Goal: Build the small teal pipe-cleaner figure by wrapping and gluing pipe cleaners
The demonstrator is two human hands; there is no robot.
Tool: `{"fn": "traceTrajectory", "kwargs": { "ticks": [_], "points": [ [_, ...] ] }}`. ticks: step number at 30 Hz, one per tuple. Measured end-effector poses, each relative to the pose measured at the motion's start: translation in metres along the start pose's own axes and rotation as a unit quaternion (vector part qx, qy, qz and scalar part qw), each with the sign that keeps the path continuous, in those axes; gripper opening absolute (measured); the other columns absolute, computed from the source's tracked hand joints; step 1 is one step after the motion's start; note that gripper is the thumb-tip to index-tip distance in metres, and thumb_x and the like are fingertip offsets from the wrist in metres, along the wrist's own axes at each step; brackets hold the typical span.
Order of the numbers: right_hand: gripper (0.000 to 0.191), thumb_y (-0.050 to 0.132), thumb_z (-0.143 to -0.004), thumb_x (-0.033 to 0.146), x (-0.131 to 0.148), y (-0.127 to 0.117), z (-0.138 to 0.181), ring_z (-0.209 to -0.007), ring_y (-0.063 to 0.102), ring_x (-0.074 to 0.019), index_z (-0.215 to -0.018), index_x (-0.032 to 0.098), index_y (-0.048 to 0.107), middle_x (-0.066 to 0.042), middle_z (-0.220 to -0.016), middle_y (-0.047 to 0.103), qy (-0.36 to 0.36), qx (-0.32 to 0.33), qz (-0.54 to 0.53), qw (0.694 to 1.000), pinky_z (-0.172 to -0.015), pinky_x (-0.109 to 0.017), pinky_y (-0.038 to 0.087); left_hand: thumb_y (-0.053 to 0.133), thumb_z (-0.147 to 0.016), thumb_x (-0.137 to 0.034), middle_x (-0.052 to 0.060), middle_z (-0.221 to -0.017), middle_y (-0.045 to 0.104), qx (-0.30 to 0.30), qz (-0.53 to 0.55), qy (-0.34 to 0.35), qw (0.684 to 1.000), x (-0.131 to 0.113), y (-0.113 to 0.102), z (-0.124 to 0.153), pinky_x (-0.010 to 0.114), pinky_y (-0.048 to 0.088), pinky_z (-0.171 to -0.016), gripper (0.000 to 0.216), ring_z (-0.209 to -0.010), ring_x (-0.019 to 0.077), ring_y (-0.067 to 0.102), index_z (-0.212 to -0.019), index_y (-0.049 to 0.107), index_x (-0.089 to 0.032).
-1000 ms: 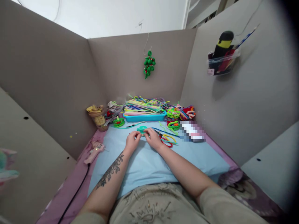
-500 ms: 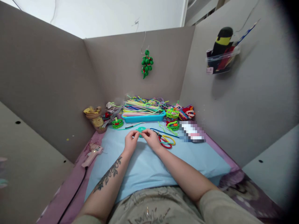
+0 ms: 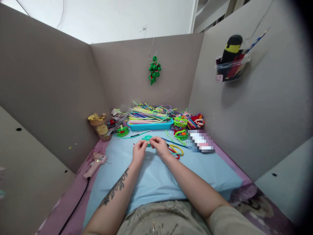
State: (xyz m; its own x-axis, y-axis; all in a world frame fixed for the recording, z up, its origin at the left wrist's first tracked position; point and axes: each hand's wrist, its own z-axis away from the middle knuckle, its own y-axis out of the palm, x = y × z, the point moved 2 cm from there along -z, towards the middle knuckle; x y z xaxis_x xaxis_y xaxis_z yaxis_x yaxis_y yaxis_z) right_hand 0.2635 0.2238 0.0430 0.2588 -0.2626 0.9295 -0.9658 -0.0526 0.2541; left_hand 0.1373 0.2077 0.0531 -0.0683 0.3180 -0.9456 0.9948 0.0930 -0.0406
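A small teal pipe-cleaner piece [image 3: 147,139] is pinched between both my hands, a little above the light blue mat [image 3: 156,173]. My left hand [image 3: 139,151] has its fingers closed on the piece's left side. My right hand [image 3: 160,146] pinches it from the right, fingertips almost touching the left hand's. Scissors with red and yellow handles [image 3: 175,150] lie on the mat just right of my right hand.
A blue tray of coloured pipe cleaners [image 3: 149,120] stands at the back, with green, pink and red pipe-cleaner figures [image 3: 182,125] to its right and one green figure [image 3: 122,131] to its left. A pink glue gun [image 3: 95,162] lies left. Grey panels wall the desk.
Both hands have lifted the teal piece slightly and drawn it closer together toward me; the view has shifted a little downward.
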Motion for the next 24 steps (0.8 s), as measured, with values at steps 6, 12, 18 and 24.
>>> {"fn": "traceTrajectory", "kwargs": {
  "ticks": [6,12,18,24],
  "points": [
    [0.020,0.070,-0.063,0.031,0.000,0.012,0.006,-0.050,0.046,-0.0085,-0.067,0.017,0.056,0.004,-0.058,0.054,0.061,-0.005,-0.124,0.990,-0.047,-0.021,0.036,0.056,-0.075,-0.037,0.001,-0.067,0.061,-0.016,0.045,-0.008,0.999,-0.003,0.006,0.004,0.024,0.044,-0.062,0.024,-0.063,0.0125,0.054,-0.074,0.059,-0.014],
    [0.019,0.069,-0.065,0.031,-0.003,0.019,0.010,-0.052,0.047,-0.0081,-0.068,0.017,0.054,0.004,-0.059,0.053,0.029,-0.027,-0.127,0.991,-0.050,-0.021,0.038,0.058,-0.074,-0.036,0.001,-0.068,0.060,-0.060,0.079,-0.026,0.995,-0.005,0.011,0.007,0.022,0.042,-0.060,0.022,-0.064,0.0122,0.053,-0.073,0.058,-0.014],
    [0.017,0.062,-0.070,0.032,-0.006,0.012,0.006,-0.048,0.044,-0.0076,-0.067,0.018,0.054,0.006,-0.054,0.049,-0.007,-0.021,-0.020,1.000,-0.047,-0.020,0.036,0.066,-0.068,-0.037,-0.002,-0.061,0.055,-0.039,0.098,-0.070,0.992,0.001,0.007,0.005,0.019,0.034,-0.050,0.025,-0.054,0.0076,0.044,-0.074,0.062,-0.012],
    [0.016,0.063,-0.067,0.031,0.001,0.002,0.003,-0.042,0.040,-0.0064,-0.064,0.018,0.054,0.006,-0.051,0.050,0.049,0.026,-0.024,0.998,-0.041,-0.020,0.030,0.066,-0.068,-0.046,-0.006,-0.049,0.039,0.102,0.172,-0.161,0.967,-0.002,-0.001,0.004,0.017,0.013,-0.037,0.035,-0.039,0.0022,0.024,-0.072,0.059,-0.012]
  ]
}}
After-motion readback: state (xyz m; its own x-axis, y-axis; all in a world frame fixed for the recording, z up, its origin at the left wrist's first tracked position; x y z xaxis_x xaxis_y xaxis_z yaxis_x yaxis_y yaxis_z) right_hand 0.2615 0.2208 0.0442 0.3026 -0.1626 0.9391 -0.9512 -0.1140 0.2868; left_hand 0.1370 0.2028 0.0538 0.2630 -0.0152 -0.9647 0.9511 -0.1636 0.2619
